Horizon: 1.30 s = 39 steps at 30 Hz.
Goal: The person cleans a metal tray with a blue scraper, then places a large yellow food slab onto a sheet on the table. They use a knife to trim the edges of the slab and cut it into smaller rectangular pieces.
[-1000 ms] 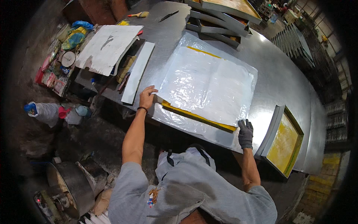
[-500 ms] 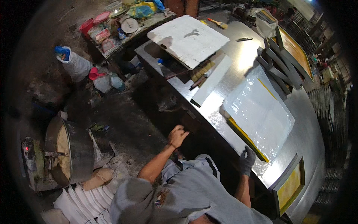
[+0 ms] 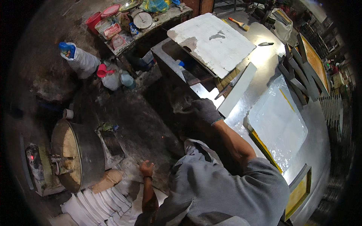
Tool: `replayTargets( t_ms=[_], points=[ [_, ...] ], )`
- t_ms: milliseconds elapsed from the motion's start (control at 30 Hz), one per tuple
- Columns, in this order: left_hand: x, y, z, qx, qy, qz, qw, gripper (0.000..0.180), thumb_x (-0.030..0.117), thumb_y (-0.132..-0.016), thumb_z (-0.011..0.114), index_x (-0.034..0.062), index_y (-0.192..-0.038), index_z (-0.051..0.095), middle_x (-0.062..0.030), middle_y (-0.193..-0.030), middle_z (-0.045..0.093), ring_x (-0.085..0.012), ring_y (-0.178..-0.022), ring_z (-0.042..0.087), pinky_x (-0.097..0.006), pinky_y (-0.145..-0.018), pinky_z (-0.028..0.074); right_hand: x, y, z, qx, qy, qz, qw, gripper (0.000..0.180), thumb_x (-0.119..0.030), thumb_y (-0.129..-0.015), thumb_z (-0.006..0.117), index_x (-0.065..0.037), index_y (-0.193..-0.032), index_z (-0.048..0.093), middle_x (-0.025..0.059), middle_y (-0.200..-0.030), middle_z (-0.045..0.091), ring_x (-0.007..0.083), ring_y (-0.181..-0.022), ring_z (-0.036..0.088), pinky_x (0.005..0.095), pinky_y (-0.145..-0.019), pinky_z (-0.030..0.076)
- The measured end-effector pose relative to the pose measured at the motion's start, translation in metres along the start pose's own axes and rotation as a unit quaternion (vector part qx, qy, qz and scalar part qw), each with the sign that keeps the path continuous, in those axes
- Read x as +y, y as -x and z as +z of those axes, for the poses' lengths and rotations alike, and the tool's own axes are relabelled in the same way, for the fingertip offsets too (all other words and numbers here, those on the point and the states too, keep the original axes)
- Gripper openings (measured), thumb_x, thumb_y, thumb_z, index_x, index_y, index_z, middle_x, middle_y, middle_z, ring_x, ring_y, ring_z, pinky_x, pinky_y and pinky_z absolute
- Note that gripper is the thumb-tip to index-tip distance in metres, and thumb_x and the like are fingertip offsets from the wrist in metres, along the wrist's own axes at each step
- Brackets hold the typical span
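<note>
My right hand (image 3: pixel 205 110), in a dark grey glove, reaches across to the near edge of the metal table (image 3: pixel 281 141), close to the lower end of a flat grey bar (image 3: pixel 238 90). Its fingers are dark against the shadow, so whether they grip anything is unclear. Bare, my left hand (image 3: pixel 146 168) hangs low over the floor at my left, fingers loosely apart and nothing visible in them. On the tabletop, clear plastic film covers a pale slab (image 3: pixel 279 122) with yellow edges. A stained white board (image 3: pixel 213 43) lies over a metal box at the table's far left.
A round metal tub (image 3: pixel 88 154) of beige material stands at my left beside stacked white cloth (image 3: pixel 100 203). Several grey bars (image 3: pixel 298 77) lie on the table's far right. A yellow-filled frame (image 3: pixel 298 192) sits at the near right. Containers crowd a side table (image 3: pixel 151 28).
My gloved right hand has left the slab's near edge and swung left to beside the grey bar. My left hand has dropped back and left. The view has shifted.
</note>
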<state>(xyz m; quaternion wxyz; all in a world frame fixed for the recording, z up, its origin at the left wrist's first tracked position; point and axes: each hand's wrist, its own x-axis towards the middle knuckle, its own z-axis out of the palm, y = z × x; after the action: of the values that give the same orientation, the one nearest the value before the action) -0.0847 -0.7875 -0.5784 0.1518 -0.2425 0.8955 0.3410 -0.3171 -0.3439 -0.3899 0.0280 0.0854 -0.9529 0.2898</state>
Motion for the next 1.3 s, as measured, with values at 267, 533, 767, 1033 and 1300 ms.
replayTargets(
  t_ms=[267, 533, 767, 1033, 1300],
  points=[
    [-0.006, -0.085, 0.026, -0.057, 0.037, 0.112, 0.991, 0.034, 0.020, -0.085, 0.079, 0.0058, -0.114, 0.069, -0.0152, -0.117, 0.068, -0.0312, -0.105, 0.066, -0.048, -0.089, 0.057, 0.010, -0.140, 0.028, 0.127, -0.130, 0.199, 0.963, 0.032, -0.034, -0.087, 0.066, -0.008, -0.103, 0.076, 0.0217, -0.098, 0.071, 0.0391, -0.095, 0.068, 0.0467, -0.083, 0.053],
    [0.073, -0.246, -0.027, -0.041, 0.059, 0.091, 0.993, 0.036, 0.020, -0.083, 0.081, 0.0049, -0.114, 0.070, -0.0163, -0.117, 0.068, -0.0335, -0.106, 0.066, -0.048, -0.088, 0.056, 0.051, -0.230, 0.040, 0.003, -0.007, 0.407, 0.914, 0.055, -0.052, -0.090, 0.053, -0.001, -0.099, 0.073, 0.0271, -0.109, 0.068, 0.0468, -0.101, 0.065, 0.0525, -0.086, 0.050],
    [0.106, -0.347, -0.078, -0.116, -0.018, 0.074, 0.990, 0.038, 0.019, -0.079, 0.082, 0.0045, -0.113, 0.072, -0.0166, -0.119, 0.068, -0.0340, -0.109, 0.065, -0.047, -0.092, 0.053, 0.041, -0.261, 0.054, -0.003, -0.024, 0.456, 0.890, 0.054, -0.049, -0.090, 0.052, -0.002, -0.101, 0.074, 0.0280, -0.108, 0.067, 0.0460, -0.105, 0.063, 0.0519, -0.089, 0.050],
    [0.166, -0.450, -0.131, -0.194, -0.048, 0.142, 0.969, 0.035, 0.017, -0.079, 0.081, 0.0095, -0.112, 0.073, -0.0129, -0.121, 0.063, -0.0316, -0.110, 0.063, -0.046, -0.092, 0.053, 0.031, -0.290, 0.072, 0.032, 0.053, 0.516, 0.854, 0.043, -0.042, -0.081, 0.063, -0.001, -0.087, 0.074, 0.0288, -0.097, 0.069, 0.0440, -0.099, 0.066, 0.0524, -0.084, 0.052],
    [0.183, -0.613, -0.211, -0.209, -0.085, 0.246, 0.943, 0.034, 0.014, -0.076, 0.082, 0.0093, -0.108, 0.071, -0.0139, -0.113, 0.063, -0.0315, -0.101, 0.064, -0.044, -0.089, 0.053, -0.010, -0.357, 0.109, 0.105, 0.083, 0.546, 0.827, 0.047, -0.034, -0.076, 0.075, -0.004, -0.111, 0.068, 0.0249, -0.109, 0.069, 0.0416, -0.103, 0.066, 0.0490, -0.087, 0.053]
  ],
)
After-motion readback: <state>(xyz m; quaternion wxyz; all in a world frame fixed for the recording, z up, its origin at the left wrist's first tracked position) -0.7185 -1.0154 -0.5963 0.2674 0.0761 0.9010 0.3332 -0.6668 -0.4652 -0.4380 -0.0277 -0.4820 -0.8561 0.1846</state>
